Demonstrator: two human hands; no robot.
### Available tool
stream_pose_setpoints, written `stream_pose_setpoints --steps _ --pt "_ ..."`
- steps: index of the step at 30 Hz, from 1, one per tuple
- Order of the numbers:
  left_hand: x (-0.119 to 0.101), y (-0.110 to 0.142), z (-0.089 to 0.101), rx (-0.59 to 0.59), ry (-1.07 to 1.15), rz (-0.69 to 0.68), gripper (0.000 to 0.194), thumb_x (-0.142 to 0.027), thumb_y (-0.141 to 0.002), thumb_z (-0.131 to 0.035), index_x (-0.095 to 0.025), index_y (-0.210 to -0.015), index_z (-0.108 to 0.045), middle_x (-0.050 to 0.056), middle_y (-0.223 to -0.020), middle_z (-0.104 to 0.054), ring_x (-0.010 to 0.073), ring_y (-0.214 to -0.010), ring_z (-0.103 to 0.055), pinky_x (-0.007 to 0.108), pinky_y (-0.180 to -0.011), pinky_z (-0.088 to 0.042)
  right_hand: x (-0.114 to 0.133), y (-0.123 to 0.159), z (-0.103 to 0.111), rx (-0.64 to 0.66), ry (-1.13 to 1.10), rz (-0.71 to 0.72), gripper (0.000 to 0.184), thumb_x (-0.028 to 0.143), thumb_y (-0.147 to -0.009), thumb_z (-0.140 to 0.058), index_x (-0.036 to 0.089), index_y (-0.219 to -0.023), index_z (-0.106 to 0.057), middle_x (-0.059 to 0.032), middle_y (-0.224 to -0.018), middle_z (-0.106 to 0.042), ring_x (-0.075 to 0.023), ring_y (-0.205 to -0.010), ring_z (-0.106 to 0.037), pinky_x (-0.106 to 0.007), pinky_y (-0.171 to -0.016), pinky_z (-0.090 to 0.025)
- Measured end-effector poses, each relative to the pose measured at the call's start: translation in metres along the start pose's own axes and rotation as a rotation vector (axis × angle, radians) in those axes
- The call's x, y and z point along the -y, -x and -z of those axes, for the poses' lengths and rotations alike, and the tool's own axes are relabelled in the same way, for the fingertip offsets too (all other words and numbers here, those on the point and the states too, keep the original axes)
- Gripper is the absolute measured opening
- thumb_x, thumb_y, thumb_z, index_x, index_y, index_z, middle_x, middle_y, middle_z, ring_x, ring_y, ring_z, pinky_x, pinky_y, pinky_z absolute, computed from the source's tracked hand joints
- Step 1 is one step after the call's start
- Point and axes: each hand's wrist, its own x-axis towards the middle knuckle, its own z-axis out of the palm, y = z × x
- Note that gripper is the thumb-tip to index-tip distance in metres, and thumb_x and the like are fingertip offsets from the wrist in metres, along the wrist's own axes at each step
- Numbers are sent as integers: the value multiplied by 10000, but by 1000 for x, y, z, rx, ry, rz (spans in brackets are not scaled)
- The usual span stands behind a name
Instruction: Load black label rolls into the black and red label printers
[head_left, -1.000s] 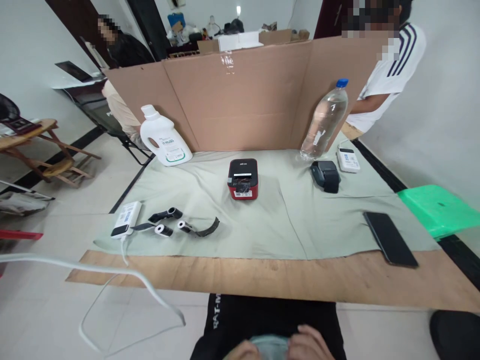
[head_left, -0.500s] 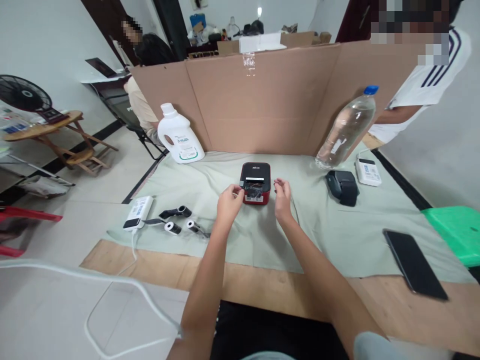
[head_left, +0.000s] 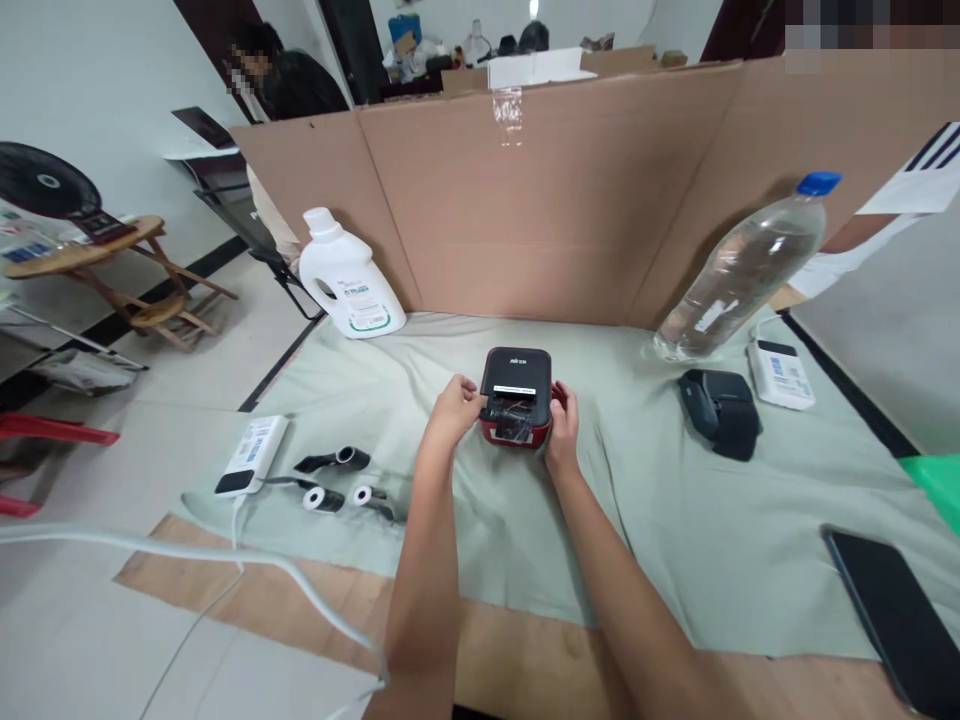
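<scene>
A small black-and-red label printer [head_left: 517,372] sits in the middle of the cloth. A strip of dark, shiny film hangs over its front, below a white slot line. My left hand [head_left: 453,415] is at the printer's left side, its bent fingertips against the edge. On the opposite side, my right hand [head_left: 562,432] has its fingers wrapped around the right edge. The printer is held between both hands; whether its base rests on the cloth I cannot tell.
Left on the cloth are a white power bank [head_left: 253,455] and several small rolls [head_left: 324,499]. A white jug [head_left: 352,280] and a tilted water bottle [head_left: 739,280] stand by a cardboard screen [head_left: 517,220]. Right lie a black device [head_left: 718,412], another power bank [head_left: 781,372] and a phone [head_left: 896,615].
My right hand has moved inward from beside the printer onto its right edge. My left hand stays at the left side. The view has shifted, so the table appears closer.
</scene>
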Motion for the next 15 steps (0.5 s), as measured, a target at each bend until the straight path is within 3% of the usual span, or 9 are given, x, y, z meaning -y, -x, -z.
stream_pose_setpoints --steps 9,15 --pt "-8 1 -1 36 144 47 244 -110 -705 -692 -206 -868 -538 -46 -700 -581 122 -625 -557 249 -655 -459 -3 1 1 -4 0 0 500 530 -877 -582 203 -1254 -591 -127 -1325 -642 -265 -1257 -600 -488 -1143 -432" --pt "-21 5 3 132 207 164 239 -62 -750 -647 -202 -865 -490 -66 -630 -538 90 -517 -464 227 -563 -402 -1 2 0 2 -10 6 501 540 -890 -573 198 -1255 -589 -133 -1343 -630 -263 -1271 -587 -485 -1148 -428"
